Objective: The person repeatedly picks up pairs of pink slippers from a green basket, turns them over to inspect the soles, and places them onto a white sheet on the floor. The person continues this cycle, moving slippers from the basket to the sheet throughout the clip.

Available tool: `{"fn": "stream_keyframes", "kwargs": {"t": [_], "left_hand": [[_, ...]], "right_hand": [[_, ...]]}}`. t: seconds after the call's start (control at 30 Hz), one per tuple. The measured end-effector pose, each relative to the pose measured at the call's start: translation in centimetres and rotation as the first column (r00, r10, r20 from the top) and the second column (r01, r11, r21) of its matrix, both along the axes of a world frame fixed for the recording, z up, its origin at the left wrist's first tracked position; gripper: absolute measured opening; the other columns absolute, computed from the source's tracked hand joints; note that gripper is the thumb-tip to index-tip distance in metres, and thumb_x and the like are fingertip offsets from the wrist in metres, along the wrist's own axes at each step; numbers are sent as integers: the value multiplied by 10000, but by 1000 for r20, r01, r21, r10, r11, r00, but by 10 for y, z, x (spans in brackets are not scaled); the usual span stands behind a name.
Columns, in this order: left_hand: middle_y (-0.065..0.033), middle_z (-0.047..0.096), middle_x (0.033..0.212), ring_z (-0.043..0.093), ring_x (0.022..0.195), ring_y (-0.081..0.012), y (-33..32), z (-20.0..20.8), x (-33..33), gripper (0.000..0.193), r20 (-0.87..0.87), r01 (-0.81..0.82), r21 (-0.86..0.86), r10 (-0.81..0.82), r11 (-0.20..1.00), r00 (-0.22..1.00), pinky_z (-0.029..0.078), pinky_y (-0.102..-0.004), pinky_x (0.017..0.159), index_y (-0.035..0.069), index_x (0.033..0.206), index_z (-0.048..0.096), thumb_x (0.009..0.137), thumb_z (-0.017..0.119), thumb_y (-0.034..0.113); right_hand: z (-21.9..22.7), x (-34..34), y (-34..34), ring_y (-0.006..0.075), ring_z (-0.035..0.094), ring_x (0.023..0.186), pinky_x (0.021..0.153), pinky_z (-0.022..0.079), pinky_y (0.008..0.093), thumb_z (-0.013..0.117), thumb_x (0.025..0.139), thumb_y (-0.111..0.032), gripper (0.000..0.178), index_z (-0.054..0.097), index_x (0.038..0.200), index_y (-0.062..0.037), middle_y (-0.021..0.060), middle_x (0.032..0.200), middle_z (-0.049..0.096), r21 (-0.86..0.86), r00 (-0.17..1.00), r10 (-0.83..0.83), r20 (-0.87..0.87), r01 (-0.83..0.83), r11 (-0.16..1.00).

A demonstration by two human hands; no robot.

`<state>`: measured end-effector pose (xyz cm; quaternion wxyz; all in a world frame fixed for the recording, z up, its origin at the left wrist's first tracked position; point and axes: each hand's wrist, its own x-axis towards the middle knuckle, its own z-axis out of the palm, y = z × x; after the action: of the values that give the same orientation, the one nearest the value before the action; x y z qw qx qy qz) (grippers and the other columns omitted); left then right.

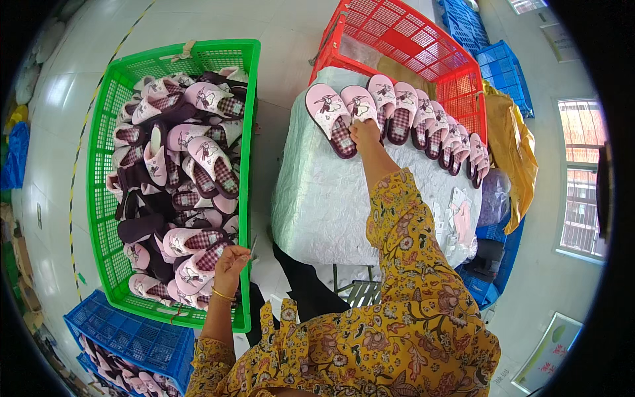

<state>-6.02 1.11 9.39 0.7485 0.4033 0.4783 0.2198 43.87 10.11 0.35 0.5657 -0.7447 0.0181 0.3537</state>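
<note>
Pink slipper (pixel 359 98) on a white-covered surface (pixel 317 218), toe pointing away from the person.
Its long axis leans slightly left; the right hand (pixel 366 134) grasps its heel end, the left hand (pixel 231 268) pinches a thin tool (pixel 253 247). Other slippers (pixel 400 112) flank it, red crate (pixel 411 29) beyond.

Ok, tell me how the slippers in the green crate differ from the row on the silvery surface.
The crate slippers lie heaped in the green crate, while the row slippers line up on the silvery surface. The crate slippers point many ways, whereas the row slippers mostly point their toes toward the red crate. Both have pink uppers with a printed figure and checked insoles.
</note>
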Motion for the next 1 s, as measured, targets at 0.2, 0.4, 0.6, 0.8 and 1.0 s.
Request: {"fn": "stream_keyframes", "kwargs": {"t": [0.2, 0.4, 0.6, 0.8, 1.0], "left_hand": [[-18, 620, 925, 590, 846, -101, -8, -5, -30, 103, -135, -63, 23, 65, 998, 989, 434, -230, 725, 52, 961, 585, 884, 566, 117], [1, 562, 811, 495, 738, -70, -16, -32, -119, 74, -325, -263, 216, 323, 940, 889, 417, -216, 668, 23, 906, 590, 889, 580, 95], [6, 587, 811, 521, 714, -76, -44, -87, -287, 50, -540, -393, 530, 656, 752, 527, 432, -211, 645, 37, 927, 594, 893, 575, 68], [-78, 636, 921, 598, 871, -235, -60, -92, -386, 112, -914, 155, 395, 404, 905, -27, 448, -348, 836, 75, 910, 615, 873, 597, 179], [-41, 641, 927, 578, 942, -222, -38, -119, -444, 130, -899, 435, 340, 424, 833, -110, 315, -385, 1022, 119, 898, 619, 863, 596, 241]], "right_hand": [[-7, -3, 6, 109, 578, 631, 507, 458, 235, 624, 808, -22, 141, 523, 907, -22, 33, 771, 563, 123, 977, -3, 211, -24, 992], [-71, 39, -40, 127, 495, 538, 470, 440, 266, 548, 845, -77, 95, 589, 761, -69, 18, 663, 506, 297, 821, -56, 568, -141, 944], [53, -205, -47, 70, 450, 592, 503, 378, 206, 584, 874, -86, 59, 576, 925, -57, -22, 703, 492, 218, 984, 177, 35, -181, 959], [47, -391, -1, 98, 531, 661, 580, 440, 235, 606, 899, -131, 203, 572, 1061, -15, 25, 799, 587, 212, 678, 735, -4, -717, 664], [-47, -515, 84, 139, 627, 845, 688, 498, 240, 582, 898, -121, 251, 559, 1115, 3, 104, 981, 639, 184, 322, 932, -169, -918, 350]]}}
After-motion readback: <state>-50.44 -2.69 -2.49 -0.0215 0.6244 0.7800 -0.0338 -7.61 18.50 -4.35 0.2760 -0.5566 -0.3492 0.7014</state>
